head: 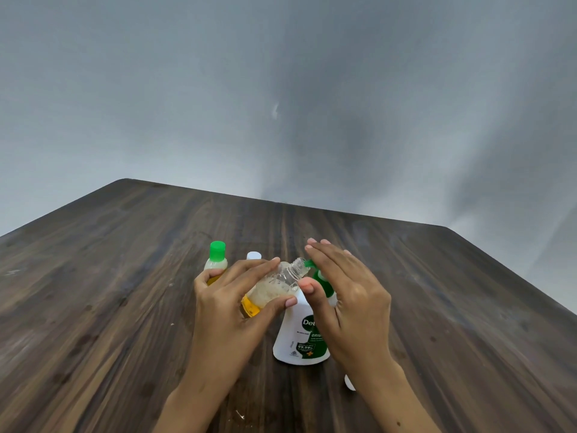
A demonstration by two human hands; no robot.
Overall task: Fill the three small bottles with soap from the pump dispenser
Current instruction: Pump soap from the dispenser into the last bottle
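My left hand (231,295) grips a small clear bottle (274,287) tilted to the right, its open neck at the green spout of the pump dispenser (301,335). Yellow soap and foam lie in the bottle's lower part. My right hand (343,289) rests flat on the green pump head, fingers straight. A second small bottle with a green cap (216,260) stands behind my left hand. Further back, a white-capped bottle (254,255) shows only its top.
The dark wooden table (125,307) fills the lower view, its far edge running against a grey wall. A small white object (349,382), perhaps a loose cap, lies partly hidden under my right wrist.
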